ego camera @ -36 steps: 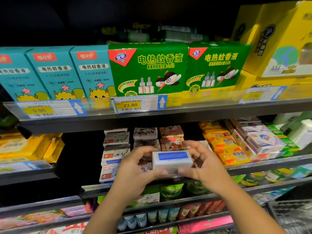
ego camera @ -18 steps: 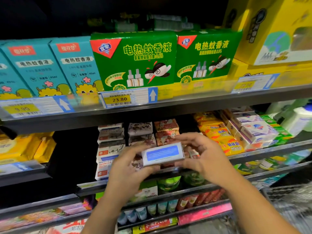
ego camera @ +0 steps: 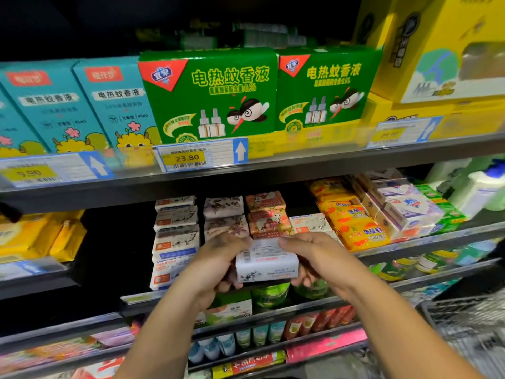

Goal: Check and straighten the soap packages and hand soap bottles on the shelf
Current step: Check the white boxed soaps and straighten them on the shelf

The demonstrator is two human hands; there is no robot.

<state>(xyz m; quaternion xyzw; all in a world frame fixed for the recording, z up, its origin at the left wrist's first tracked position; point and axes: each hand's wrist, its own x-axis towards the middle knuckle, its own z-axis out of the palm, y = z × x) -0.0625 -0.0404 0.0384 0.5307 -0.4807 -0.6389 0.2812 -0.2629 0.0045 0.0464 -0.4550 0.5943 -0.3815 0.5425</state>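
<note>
A white soap package [ego camera: 266, 262] with a barcode face turned up sits between both my hands in front of the middle shelf. My left hand [ego camera: 218, 265] grips its left end and my right hand [ego camera: 314, 257] grips its right end. Behind it stand stacks of white soap packages [ego camera: 176, 228], floral ones [ego camera: 225, 216] and pink ones [ego camera: 266, 212]. Yellow soap bars [ego camera: 355, 225] and white boxed soaps [ego camera: 410, 212] lie to the right. A white hand soap bottle [ego camera: 481, 191] stands at the far right.
Green mosquito-liquid boxes [ego camera: 210, 94], teal boxes [ego camera: 117, 105] and yellow boxes [ego camera: 437, 50] fill the upper shelf above its metal edge [ego camera: 300, 170]. Yellow packs [ego camera: 41, 236] sit at left. Lower shelves hold small bottles [ego camera: 259, 335]. A wire cart [ego camera: 470, 324] is at the lower right.
The package has been rotated in my hands: its blue-labelled face is gone and a barcode side now faces up. The view has shifted a little to the right.
</note>
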